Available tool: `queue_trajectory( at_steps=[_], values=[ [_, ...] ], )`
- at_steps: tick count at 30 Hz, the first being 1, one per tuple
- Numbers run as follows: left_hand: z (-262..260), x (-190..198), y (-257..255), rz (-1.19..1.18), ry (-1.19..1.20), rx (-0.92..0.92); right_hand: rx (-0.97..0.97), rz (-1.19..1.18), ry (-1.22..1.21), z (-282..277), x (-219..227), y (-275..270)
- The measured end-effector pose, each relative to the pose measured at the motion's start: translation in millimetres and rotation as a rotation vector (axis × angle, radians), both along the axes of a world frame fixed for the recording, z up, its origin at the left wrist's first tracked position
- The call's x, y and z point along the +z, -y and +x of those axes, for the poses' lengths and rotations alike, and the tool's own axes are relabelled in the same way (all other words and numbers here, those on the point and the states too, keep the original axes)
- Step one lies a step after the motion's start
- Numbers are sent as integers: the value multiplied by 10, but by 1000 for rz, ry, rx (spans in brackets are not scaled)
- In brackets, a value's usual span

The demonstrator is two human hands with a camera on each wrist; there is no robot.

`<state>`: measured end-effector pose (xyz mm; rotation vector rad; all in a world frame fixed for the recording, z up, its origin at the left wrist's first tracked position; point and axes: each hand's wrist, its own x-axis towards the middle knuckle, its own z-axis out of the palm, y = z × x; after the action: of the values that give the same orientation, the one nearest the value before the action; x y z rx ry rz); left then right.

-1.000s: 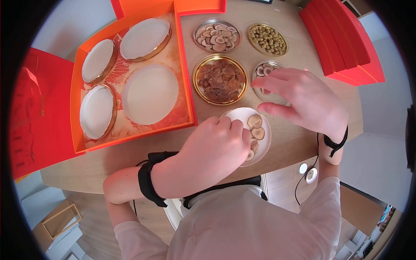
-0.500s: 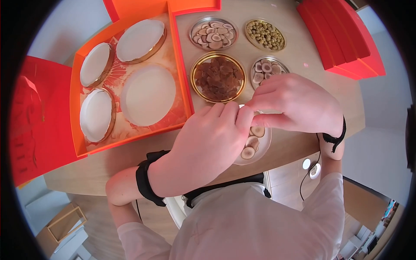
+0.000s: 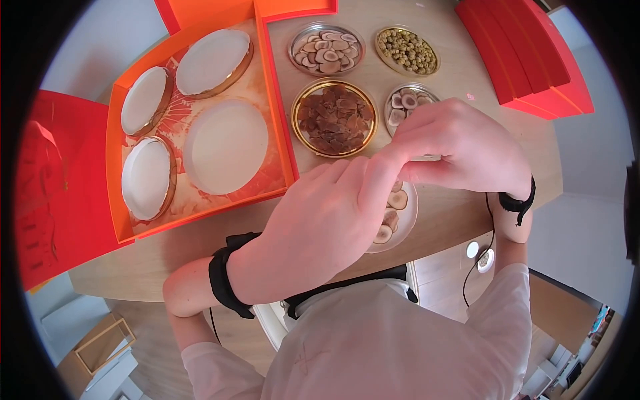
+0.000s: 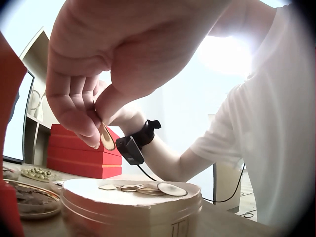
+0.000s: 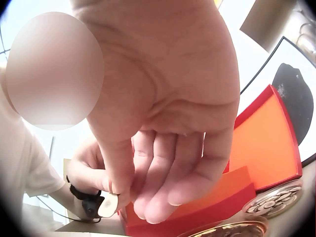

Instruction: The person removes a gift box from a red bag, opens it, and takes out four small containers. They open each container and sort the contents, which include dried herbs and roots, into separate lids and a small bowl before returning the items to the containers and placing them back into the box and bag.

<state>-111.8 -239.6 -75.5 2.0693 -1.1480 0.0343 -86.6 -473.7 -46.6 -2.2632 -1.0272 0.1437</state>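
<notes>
My left hand hovers over a round white-topped tub and pinches a thin pale slice with a dark rim between thumb and fingers. From the other side my right hand meets it; thumb and fingers come together at the same slice in the right wrist view. In the head view the hands hide the slice. More such slices lie on the tub's white top, partly covered by the left hand. Beyond the right hand stands a small dish of round slices.
Left of the hands is an orange-red box with white round containers inside. A gold-rimmed dish of brown flakes, a dish of oval slices and a dish of small yellowish balls stand further back. Red boxes stand back right.
My right hand, apart with thumb and fingers spread a second ago, has come left to the left hand's fingertips and closed its thumb and fingers there. The left hand has risen slightly off the tub.
</notes>
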Motion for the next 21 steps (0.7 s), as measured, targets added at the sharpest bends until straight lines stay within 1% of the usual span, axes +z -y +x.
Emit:
queue_trajectory(
  at_steps=[3,7,10,12,15,18,19,21],
  values=[
    [-2,24,-4,-1,-21,-10,-20,-25,-107,6,58,8],
    [6,19,0,19,-44,-17,-3,-50,-126,24,114,20],
    [-9,86,1,148,-66,79,-1,-24,-109,47,98,91],
    [-4,103,10,176,-49,107,-14,17,-114,69,72,172],
    [6,119,16,231,-30,119,-183,-219,-189,115,175,255],
    [8,130,12,238,-19,117,-407,-480,-34,161,118,331],
    [10,133,12,231,-15,116,-442,-460,-15,160,86,346],
    [20,102,5,133,24,87,-511,-418,23,157,28,363]
  ],
)
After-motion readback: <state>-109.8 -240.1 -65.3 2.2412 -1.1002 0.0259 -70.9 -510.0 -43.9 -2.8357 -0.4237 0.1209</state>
